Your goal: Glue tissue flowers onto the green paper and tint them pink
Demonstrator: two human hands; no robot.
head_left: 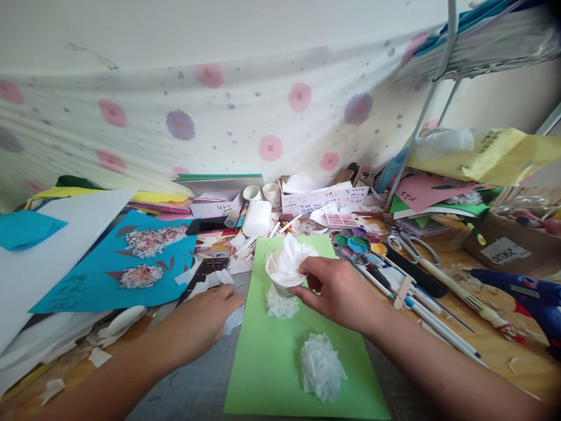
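A green sheet [272,362] lies in front of me with a white tissue cluster [323,367] near its lower right and another cluster [283,305] higher up. My right hand [339,289] grips the rim of a white paper cup [284,283] above the sheet. White tissue [291,259] fills the cup and rises over its rim. To the left of the sheet, my left hand [214,313] has its fingers bent down beside white paper scraps [213,280]; whether it pinches one is not clear.
A blue sheet [100,301] with textured clusters lies left. Scissors [412,245], pens [442,330], a paint palette [359,244] and a blue glue gun [521,289] are at right. Behind stand cups [272,195], a white container [258,218] and a cardboard box [512,242].
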